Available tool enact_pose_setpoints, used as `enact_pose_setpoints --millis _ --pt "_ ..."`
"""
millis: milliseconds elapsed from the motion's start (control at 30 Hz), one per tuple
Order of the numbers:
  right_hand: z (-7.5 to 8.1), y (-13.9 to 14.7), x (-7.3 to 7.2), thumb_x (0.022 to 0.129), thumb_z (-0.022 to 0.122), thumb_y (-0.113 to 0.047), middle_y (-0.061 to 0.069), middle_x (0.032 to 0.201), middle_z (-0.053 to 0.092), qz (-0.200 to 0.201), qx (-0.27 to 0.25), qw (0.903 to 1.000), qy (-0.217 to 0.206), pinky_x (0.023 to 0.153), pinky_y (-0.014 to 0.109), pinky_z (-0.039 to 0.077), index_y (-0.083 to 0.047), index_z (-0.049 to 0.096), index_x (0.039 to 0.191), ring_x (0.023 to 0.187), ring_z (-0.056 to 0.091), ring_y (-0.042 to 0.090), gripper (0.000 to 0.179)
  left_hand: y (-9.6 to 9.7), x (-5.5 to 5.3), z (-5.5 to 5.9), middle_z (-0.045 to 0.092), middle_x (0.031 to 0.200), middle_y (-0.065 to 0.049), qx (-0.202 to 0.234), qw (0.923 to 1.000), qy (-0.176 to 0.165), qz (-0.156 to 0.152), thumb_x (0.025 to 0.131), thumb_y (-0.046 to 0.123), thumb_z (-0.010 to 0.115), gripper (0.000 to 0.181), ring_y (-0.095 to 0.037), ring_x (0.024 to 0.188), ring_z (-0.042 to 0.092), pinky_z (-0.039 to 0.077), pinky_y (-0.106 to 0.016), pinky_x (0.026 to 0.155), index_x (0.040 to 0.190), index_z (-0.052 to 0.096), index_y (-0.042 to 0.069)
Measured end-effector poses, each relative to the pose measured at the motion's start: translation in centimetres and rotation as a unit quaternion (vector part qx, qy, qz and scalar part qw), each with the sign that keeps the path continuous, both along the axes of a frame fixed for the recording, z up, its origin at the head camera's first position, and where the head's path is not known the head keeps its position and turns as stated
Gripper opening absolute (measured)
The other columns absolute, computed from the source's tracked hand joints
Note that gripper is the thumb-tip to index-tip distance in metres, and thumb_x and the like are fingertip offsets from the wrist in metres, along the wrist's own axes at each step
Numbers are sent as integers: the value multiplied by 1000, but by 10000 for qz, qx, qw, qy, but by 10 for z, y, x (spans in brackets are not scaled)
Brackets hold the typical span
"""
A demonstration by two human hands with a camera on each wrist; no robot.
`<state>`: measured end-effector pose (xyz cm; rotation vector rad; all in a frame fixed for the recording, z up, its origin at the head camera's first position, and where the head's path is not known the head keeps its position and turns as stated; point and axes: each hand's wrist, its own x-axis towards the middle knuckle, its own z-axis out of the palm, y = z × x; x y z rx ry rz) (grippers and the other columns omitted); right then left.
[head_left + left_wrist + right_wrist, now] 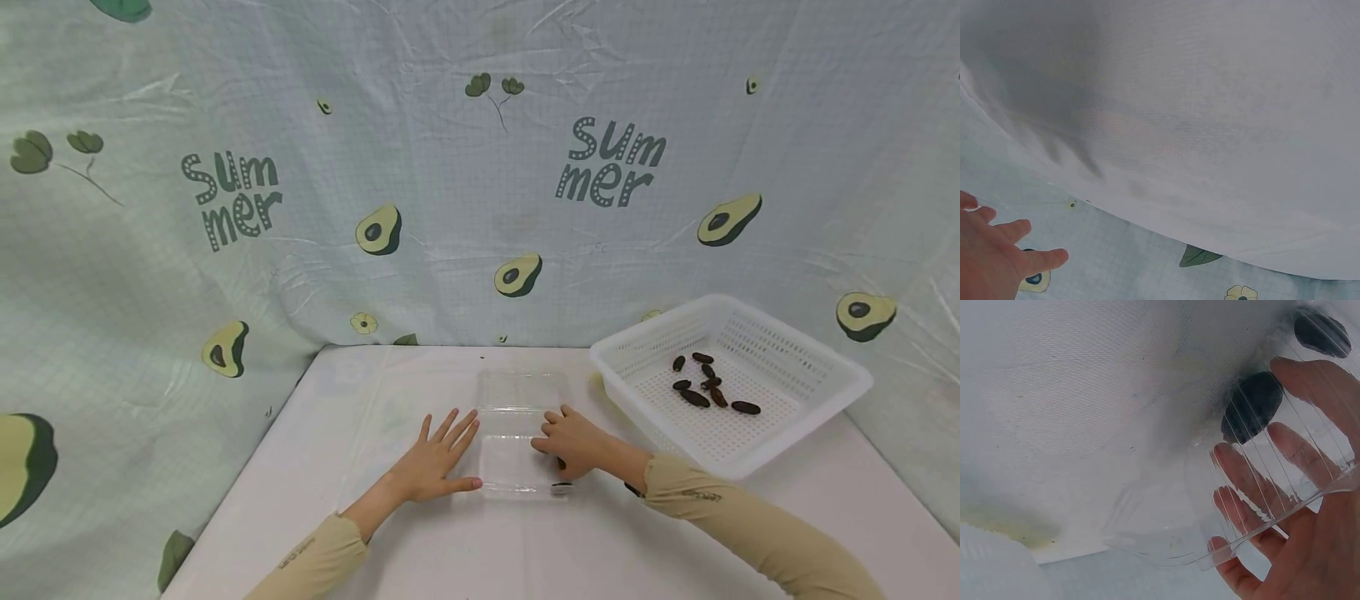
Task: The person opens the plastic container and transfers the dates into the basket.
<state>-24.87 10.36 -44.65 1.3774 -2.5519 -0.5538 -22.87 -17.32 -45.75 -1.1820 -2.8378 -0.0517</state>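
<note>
A clear plastic hinged box [510, 492] lies opened out on the white table. One dark, oval date [1322, 332] lies in its near right corner. Inside the near half, my right hand [576, 443] pinches another date [1252, 407] between thumb and forefinger, seen through the ribbed clear wall in the right wrist view. The other right fingers [1241, 515] extend, slightly bent, within the box. My left hand [435, 468] spreads at the box's left side, fingertips and thumb right at its edge. In the left wrist view, only part of that hand [991, 256] shows.
A white perforated plastic basket [806, 429] stands at the right rear of the table, with several dates [695, 398] scattered on its floor. Behind the table [420, 558] hangs a pale curtain [450, 167] printed with avocados. It also runs along both sides.
</note>
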Motion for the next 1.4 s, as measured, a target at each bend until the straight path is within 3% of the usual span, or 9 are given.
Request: enact_pose_setpoints --millis 233,500,867,1400 --pt "-1 -3 -2 68 69 -30 -10 65 46 -387 214 9979 -472 60 26 25 -26 53 89 66 34 9 26 0 1 1 15 150 -10 30 10000 44 -36 84 66 31 87 -38 136 16 16 -65 99 142 19 4" --pt "1 -3 -2 69 69 -29 -11 65 45 -236 46 9980 -585 59 25 22 -26 53 87 65 33 8 24 1 1 1 12 151 -9 -76 10000 42 28 84 66 33 86 -37 136 14 16 -65 99 143 17 5" --pt "8 -1 3 73 66 -31 -10 68 50 69 -65 9996 -253 58 23 23 -27 55 91 65 37 8 22 1 0 3 9 152 -7 -137 9998 -56 96 83 66 33 87 -36 137 12 14 -65 100 143 15 6" --pt "50 13 24 73 66 -32 -9 65 42 731 -387 9948 597 59 24 15 -26 53 84 64 32 9 18 0 -2 1 9 152 -7 -128 9999 -53 53 84 65 35 86 -36 137 12 14 -65 99 143 15 6"
